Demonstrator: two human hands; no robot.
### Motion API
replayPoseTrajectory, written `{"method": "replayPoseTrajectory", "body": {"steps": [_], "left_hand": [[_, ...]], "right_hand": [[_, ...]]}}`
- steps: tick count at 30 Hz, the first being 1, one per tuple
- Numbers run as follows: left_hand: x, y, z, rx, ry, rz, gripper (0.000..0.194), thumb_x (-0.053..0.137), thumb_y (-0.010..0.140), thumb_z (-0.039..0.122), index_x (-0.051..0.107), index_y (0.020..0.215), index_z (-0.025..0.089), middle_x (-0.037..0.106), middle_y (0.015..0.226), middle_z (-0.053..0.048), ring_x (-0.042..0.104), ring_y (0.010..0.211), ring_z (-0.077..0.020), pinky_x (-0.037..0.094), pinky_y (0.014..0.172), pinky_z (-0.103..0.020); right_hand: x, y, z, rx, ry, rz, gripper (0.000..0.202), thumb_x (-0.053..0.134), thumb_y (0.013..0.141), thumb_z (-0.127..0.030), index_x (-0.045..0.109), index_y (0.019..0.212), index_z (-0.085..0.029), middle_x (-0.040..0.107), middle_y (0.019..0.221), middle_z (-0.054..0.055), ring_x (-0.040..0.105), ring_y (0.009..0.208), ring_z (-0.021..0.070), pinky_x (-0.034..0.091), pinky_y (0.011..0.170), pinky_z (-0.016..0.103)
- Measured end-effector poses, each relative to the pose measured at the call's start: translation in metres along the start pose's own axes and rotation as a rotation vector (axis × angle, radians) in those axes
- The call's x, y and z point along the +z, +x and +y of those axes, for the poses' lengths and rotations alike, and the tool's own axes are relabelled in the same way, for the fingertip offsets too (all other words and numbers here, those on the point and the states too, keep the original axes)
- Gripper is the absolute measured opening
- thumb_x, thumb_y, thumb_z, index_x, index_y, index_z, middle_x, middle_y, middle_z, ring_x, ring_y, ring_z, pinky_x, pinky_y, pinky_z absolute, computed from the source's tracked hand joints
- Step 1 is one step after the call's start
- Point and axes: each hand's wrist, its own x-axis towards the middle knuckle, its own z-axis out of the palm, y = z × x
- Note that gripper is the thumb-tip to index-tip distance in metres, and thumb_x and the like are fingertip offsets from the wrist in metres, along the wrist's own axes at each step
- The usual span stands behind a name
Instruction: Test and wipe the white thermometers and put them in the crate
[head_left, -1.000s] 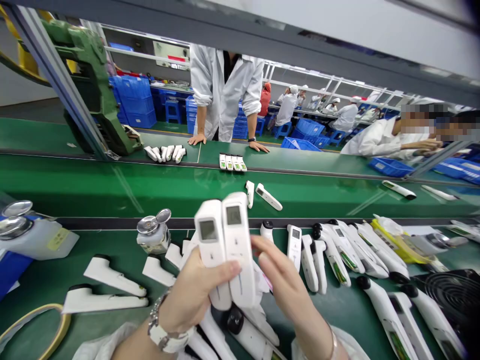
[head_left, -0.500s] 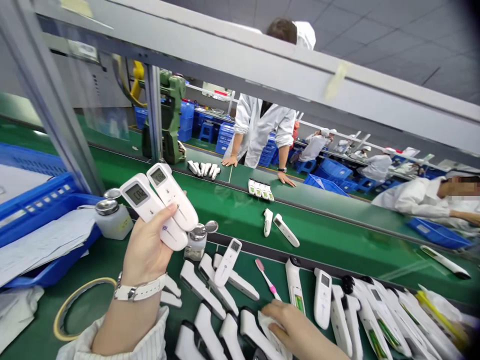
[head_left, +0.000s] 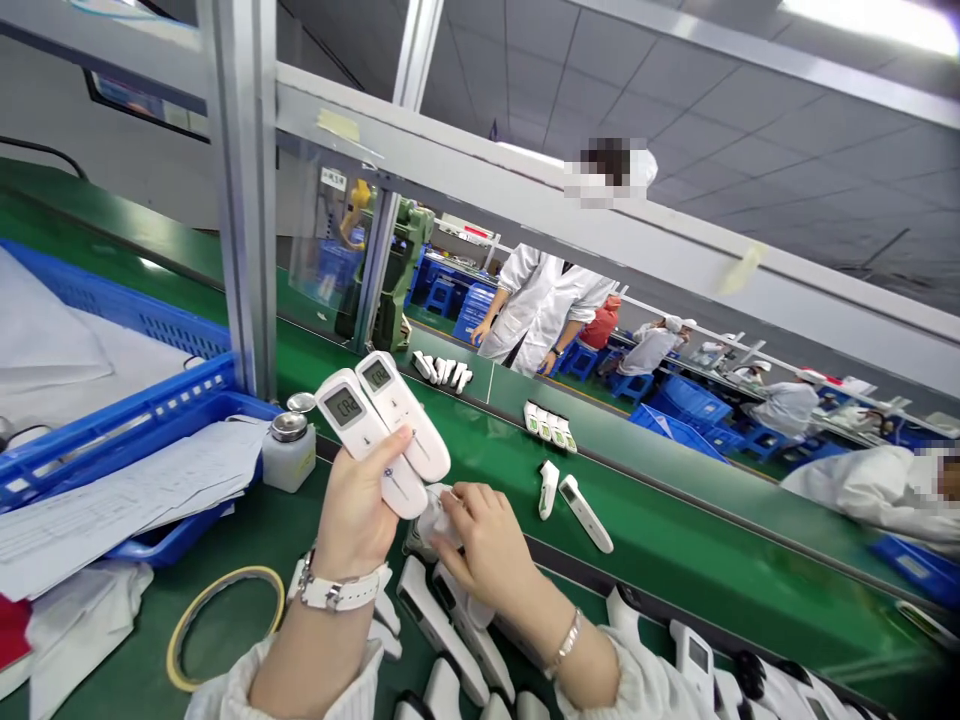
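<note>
Two white thermometers (head_left: 409,420) with small grey screens are fanned out in my left hand (head_left: 360,510), the thumb pressed across them. Just to their right, my right hand (head_left: 487,540) is closed on a crumpled white cloth (head_left: 436,515), over a dispenser bottle that is mostly hidden beneath it. Below my hands, more white thermometers (head_left: 439,625) lie on the green table, partly covered by my right forearm. Others (head_left: 694,655) are lined up at the lower right, cut off by the frame's edge.
Blue trays with papers (head_left: 150,480) stand at left, beside another bottle (head_left: 289,460) and a tape roll (head_left: 176,640). A metal post (head_left: 244,200) rises behind. Thermometers (head_left: 585,512) lie on the green belt (head_left: 480,440). A person in a white coat (head_left: 547,310) stands across it.
My right hand has moved up and left with the cloth, from the lower thermometers to the bottle. The view has shifted. The person opposite has drawn their hands back from the belt's edge.
</note>
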Motion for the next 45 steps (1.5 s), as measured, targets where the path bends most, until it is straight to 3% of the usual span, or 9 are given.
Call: {"method": "replayPoseTrajectory", "body": {"steps": [3,7,16,19,26,33,38,41,45], "left_hand": [[0.0,0.003,-0.003,-0.004,-0.005,-0.008,0.033,0.07,0.07,0.012,0.065,0.102,0.018,0.069,0.107,-0.007,0.065,0.095,-0.0194,0.056,0.074,-0.023],[-0.001,0.003,-0.007,-0.02,0.001,-0.019,0.035,0.07,0.07,0.011,0.064,0.104,0.019,0.069,0.108,-0.007,0.065,0.095,-0.0201,0.056,0.073,-0.023],[0.0,0.0,-0.001,-0.051,0.047,0.009,0.039,0.066,0.074,0.011,0.061,0.111,0.022,0.065,0.115,-0.008,0.061,0.105,-0.0211,0.056,0.079,-0.025],[0.003,-0.002,0.0,-0.078,0.073,0.029,0.043,0.064,0.075,0.009,0.059,0.116,0.024,0.065,0.115,-0.008,0.061,0.105,-0.0202,0.055,0.079,-0.025],[0.004,-0.003,-0.005,-0.1,0.157,0.014,0.047,0.063,0.077,0.013,0.055,0.12,0.033,0.063,0.12,-0.005,0.061,0.105,-0.0196,0.056,0.076,-0.025],[0.003,-0.003,-0.01,-0.112,0.169,-0.005,0.052,0.069,0.073,0.018,0.054,0.121,0.033,0.063,0.119,-0.003,0.061,0.105,-0.0193,0.054,0.083,-0.025],[0.007,-0.007,-0.011,-0.181,0.196,-0.022,0.056,0.072,0.07,0.023,0.053,0.12,0.038,0.061,0.122,0.003,0.055,0.113,-0.0172,0.053,0.082,-0.019],[0.011,-0.01,-0.012,-0.169,0.239,-0.018,0.055,0.071,0.072,0.023,0.052,0.121,0.04,0.06,0.124,0.004,0.053,0.116,-0.0169,0.054,0.08,-0.016],[0.008,-0.008,-0.021,-0.177,0.286,-0.08,0.054,0.07,0.072,0.027,0.051,0.119,0.046,0.055,0.128,0.01,0.046,0.123,-0.0154,0.054,0.079,-0.015]], "right_hand": [[0.005,-0.007,-0.001,0.006,-0.021,0.004,0.036,0.057,0.084,-0.027,0.055,0.118,-0.014,0.059,0.11,0.016,0.05,0.099,0.0333,0.04,0.079,0.05],[0.008,-0.009,0.013,0.042,0.005,-0.008,0.024,0.052,0.087,-0.018,0.059,0.111,-0.02,0.061,0.107,0.008,0.054,0.099,0.0243,0.044,0.082,0.042],[-0.005,-0.044,0.148,0.715,-0.099,-0.068,0.024,0.053,0.09,-0.028,0.056,0.11,-0.016,0.062,0.105,0.006,0.063,0.085,0.0176,0.053,0.074,0.037],[0.01,-0.041,0.169,0.866,-0.135,-0.146,0.023,0.054,0.09,-0.029,0.057,0.109,-0.016,0.061,0.108,0.006,0.062,0.089,0.0183,0.053,0.076,0.038],[0.052,-0.003,0.161,0.951,-0.146,-0.227,0.028,0.056,0.088,-0.03,0.056,0.112,-0.015,0.059,0.114,0.008,0.06,0.097,0.0214,0.051,0.081,0.042],[0.03,-0.047,0.175,0.813,-0.088,-0.323,0.025,0.056,0.088,-0.03,0.058,0.108,-0.015,0.061,0.108,0.006,0.062,0.091,0.0205,0.052,0.077,0.039],[0.015,-0.064,0.162,0.68,-0.074,-0.23,0.024,0.055,0.089,-0.03,0.058,0.107,-0.015,0.062,0.105,0.006,0.062,0.088,0.0189,0.052,0.076,0.038],[-0.021,-0.106,0.151,0.642,-0.092,-0.129,0.022,0.057,0.088,-0.03,0.059,0.102,-0.014,0.062,0.104,0.005,0.061,0.092,0.0197,0.05,0.08,0.041],[-0.084,-0.227,0.114,0.677,-0.139,-0.001,0.013,0.057,0.085,-0.029,0.066,0.084,-0.018,0.065,0.085,0.004,0.061,0.09,0.0201,0.049,0.083,0.038]]}}
